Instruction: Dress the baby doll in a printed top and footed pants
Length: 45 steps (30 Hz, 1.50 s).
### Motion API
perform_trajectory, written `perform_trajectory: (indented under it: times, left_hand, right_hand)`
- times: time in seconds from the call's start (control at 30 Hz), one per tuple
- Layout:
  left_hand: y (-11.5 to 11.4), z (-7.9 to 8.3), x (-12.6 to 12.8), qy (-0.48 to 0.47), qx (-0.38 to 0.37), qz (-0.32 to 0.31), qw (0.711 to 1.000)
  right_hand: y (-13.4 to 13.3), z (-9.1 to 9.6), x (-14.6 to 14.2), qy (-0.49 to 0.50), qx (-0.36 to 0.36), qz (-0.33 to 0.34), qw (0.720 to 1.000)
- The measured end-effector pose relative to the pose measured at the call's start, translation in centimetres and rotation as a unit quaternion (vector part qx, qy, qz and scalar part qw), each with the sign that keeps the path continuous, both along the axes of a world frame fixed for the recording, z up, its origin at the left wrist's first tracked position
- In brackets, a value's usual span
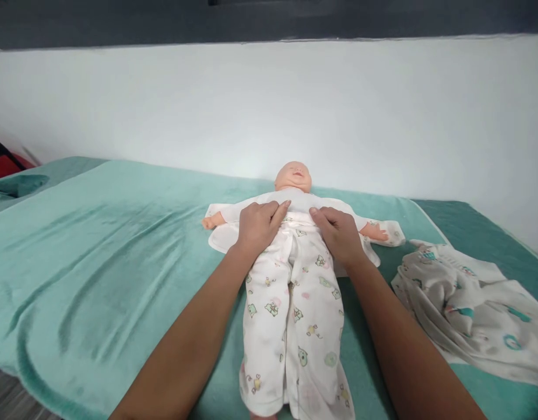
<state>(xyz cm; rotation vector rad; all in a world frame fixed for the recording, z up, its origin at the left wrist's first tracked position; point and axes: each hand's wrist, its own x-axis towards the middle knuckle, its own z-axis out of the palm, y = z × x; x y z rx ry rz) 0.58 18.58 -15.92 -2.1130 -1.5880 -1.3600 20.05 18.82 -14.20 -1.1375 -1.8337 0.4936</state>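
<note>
A baby doll (pixel 293 175) lies on its back, head toward the wall, arms stretched out to both sides. It wears a white long-sleeved top (pixel 300 200) and printed baby pants (pixel 295 315) that cover its legs almost to the feet. My left hand (pixel 261 226) is closed on the waistband at the left hip, its thumb pointing inward. At the other hip my right hand (pixel 338 233) grips the waistband too, fingers curled over the cloth. Another white garment (pixel 227 237) is spread open beneath the doll's back and arms.
A green blanket (pixel 107 268) covers the surface under the doll. Crumpled printed white cloth (pixel 470 303) lies to the right. Behind the doll's head rises a white wall (pixel 269 105). A red and black item (pixel 4 160) shows at the left edge.
</note>
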Motion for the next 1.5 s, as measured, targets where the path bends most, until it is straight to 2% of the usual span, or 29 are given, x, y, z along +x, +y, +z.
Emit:
perform_trajectory:
  times: [0.13, 0.3, 0.43, 0.53, 0.7, 0.83, 0.93, 1.03, 1.13, 1.23, 1.3, 1.4, 1.5]
  left_hand:
    - [-1.3, -1.1, -1.9, -0.036, -0.089, -0.005, 0.995]
    - [-3.1, -2.3, -3.9, -0.065, -0.192, -0.018, 0.979]
    - [-4.8, -2.5, -4.2, -0.073, -0.228, -0.019, 0.971]
    - [-6.2, -2.5, -4.1, -0.106, -0.258, -0.031, 0.96]
    - [-7.8, -2.6, -4.3, -0.196, -0.308, -0.089, 0.927]
    - [-8.5, -2.6, -4.4, -0.232, -0.318, -0.131, 0.91]
    - [-8.7, -2.7, -4.3, -0.21, -0.309, -0.114, 0.921]
    - [-9.0, -3.0, -4.1, -0.128, -0.272, -0.071, 0.951]
    - [-9.3, -3.3, -3.7, -0.017, -0.197, -0.004, 0.98]
    - [-9.2, -3.2, -2.9, 0.04, -0.158, 0.078, 0.984]
    - [-8.9, -2.9, -2.3, 0.042, -0.162, 0.113, 0.979]
    - [-8.6, -2.4, -2.2, 0.0, -0.196, 0.089, 0.977]
    - [-9.4, -2.2, -3.1, -0.072, -0.255, 0.0, 0.964]
  right_hand:
    - [-0.4, -0.3, 1.1, 0.003, -0.064, -0.011, 0.998]
    - [-1.7, -1.3, 2.7, -0.036, -0.019, -0.05, 0.998]
    - [-3.5, -2.4, 3.5, 0.031, -0.004, -0.124, 0.992]
    - [-4.5, -2.9, 3.5, 0.094, -0.038, -0.171, 0.98]
    - [-5.6, -3.1, 3.3, 0.063, -0.123, -0.044, 0.989]
    - [-6.8, -3.1, 3.7, 0.035, -0.162, 0.005, 0.986]
    - [-7.9, -3.0, 3.6, 0.003, -0.173, -0.001, 0.985]
    - [-9.2, -3.1, 3.0, -0.062, -0.17, -0.057, 0.982]
    - [-10.3, -3.4, 2.1, -0.105, -0.11, -0.133, 0.979]
    - [-10.5, -3.4, 1.0, -0.12, -0.043, -0.211, 0.969]
    - [-10.1, -3.2, 0.2, -0.086, -0.041, -0.246, 0.965]
    - [-9.4, -3.0, -0.6, -0.024, -0.079, -0.231, 0.969]
    - [-9.7, -2.7, 0.0, -0.018, -0.132, -0.139, 0.981]
